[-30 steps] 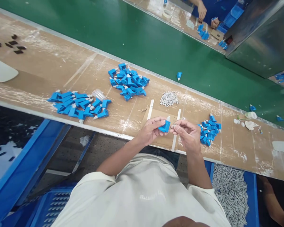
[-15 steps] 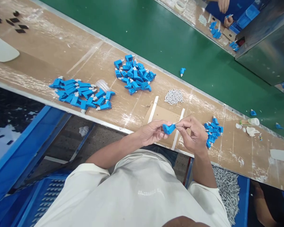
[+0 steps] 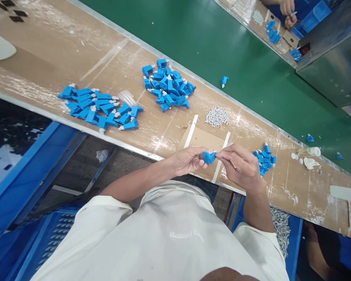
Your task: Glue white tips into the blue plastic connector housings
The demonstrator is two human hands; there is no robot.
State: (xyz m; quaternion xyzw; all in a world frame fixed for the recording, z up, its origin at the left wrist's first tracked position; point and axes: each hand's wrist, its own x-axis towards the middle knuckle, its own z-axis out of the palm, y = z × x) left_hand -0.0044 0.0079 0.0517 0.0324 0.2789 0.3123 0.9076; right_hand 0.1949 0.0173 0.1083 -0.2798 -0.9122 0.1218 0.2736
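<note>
In front of my body, my left hand is closed on a small blue plastic part, fingers wrapped round its left side. My right hand pinches at the part's right end, thumb and fingertips together; whatever is between those fingertips is hidden. Below both hands lies a piece of cardboard with white tape strips across it. Just beyond it sits a small heap of grey pieces. A cluster of similar blue parts rests beside my right hand.
Two larger groups of blue parts lie to the left, near a clear plastic cup. A green conveyor belt runs behind the bench. A lidded clear container stands right. A co-worker's hands are across the belt.
My right hand has turned slightly, its back now more toward the camera, with fingertips still at the part's right end. The blue part has tilted a little. The camera view has shifted slightly.
</note>
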